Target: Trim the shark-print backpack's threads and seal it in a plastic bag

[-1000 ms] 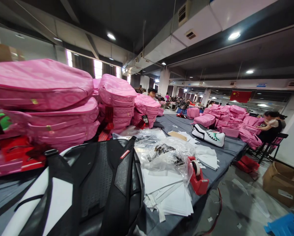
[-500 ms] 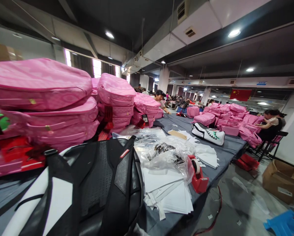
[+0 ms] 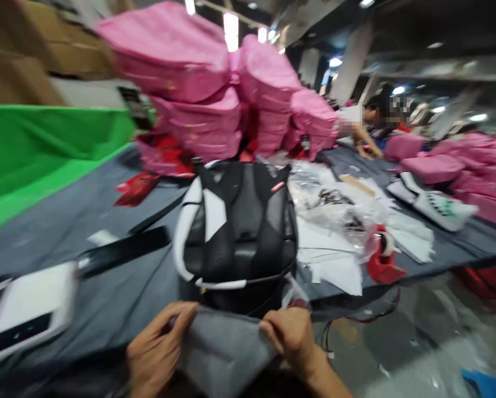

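Observation:
Between my two hands a grey, flat piece of what looks like fabric is stretched by its upper edge. My left hand pinches its left corner, and my right hand grips the right corner with the fingers curled. Just beyond it lies a black and white backpack, its padded back and shoulder straps facing up. Whether the grey piece is joined to the backpack I cannot tell. A bit of clear plastic shows beside the backpack's lower right, close to my right hand.
Stacked pink backpacks stand behind. Right of the backpack are white papers, plastic bags and a red tape dispenser. A white device and a black strap lie left. Another person leans over the table further back.
The view has swung left and down. Both my hands now show, holding the grey piece in front of the backpack. The device and green bin at left have come into view.

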Demonstrator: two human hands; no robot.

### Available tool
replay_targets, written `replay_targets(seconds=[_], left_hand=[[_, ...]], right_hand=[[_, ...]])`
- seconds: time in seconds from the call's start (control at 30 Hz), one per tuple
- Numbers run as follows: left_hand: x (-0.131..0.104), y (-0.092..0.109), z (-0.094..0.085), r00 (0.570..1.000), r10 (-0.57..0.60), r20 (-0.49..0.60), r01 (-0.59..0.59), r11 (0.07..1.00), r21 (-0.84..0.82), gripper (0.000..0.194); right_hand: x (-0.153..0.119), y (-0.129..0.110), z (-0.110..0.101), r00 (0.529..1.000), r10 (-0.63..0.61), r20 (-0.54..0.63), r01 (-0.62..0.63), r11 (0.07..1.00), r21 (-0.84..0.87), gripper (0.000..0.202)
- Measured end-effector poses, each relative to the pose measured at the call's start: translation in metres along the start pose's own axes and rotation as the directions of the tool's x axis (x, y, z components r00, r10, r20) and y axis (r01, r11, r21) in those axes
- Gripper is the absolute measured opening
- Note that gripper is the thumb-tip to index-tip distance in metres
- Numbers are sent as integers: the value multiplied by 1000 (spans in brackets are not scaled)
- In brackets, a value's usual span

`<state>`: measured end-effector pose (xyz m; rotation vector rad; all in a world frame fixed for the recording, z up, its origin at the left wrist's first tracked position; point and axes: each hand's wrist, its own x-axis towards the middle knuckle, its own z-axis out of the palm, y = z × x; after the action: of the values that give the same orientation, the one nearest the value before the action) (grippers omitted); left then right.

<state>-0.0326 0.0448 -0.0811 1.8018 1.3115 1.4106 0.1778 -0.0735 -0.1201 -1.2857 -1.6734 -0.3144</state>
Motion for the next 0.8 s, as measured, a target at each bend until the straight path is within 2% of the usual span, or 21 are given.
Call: replay_targets(seconds=[0.1,0.2,0.37,0.5,0.6,0.67,0.7,0.73,0.8], left_hand=[[-18,-10,-11,999,-54,-8,53,998,-37,46],[-16,-15,-8,999,-25,28,26,998,-56,39],[10,-23,7,984,177,7,-176,984,-37,41],[30,-28,18,935,351,-48,-351,936,6,40],[30,-19,13,892,450,-43,-449,893,45,28],[25,-3,4,858,513,-35,-508,856,98,16],[21,7,-1,828,561,-13,-556,822,124,11],[17,16,-4,783,621,29,-618,774,140,9],[5,29,-3,645,744,171,-764,633,129,18]], right_hand=[[5,-4,-5,998,-20,60,18,1000,26,25],[10,-4,-8,993,-62,97,59,998,29,24],[30,8,-3,982,-175,68,181,980,-87,16],[37,15,5,973,-213,94,225,961,-159,18],[29,11,4,968,-243,70,251,957,-144,18],[17,7,1,962,-270,49,274,957,-94,16],[9,5,-1,959,-277,57,280,958,-66,17],[1,4,-3,958,-268,102,274,961,-44,19],[-19,4,-9,929,-224,293,243,970,-29,25]])
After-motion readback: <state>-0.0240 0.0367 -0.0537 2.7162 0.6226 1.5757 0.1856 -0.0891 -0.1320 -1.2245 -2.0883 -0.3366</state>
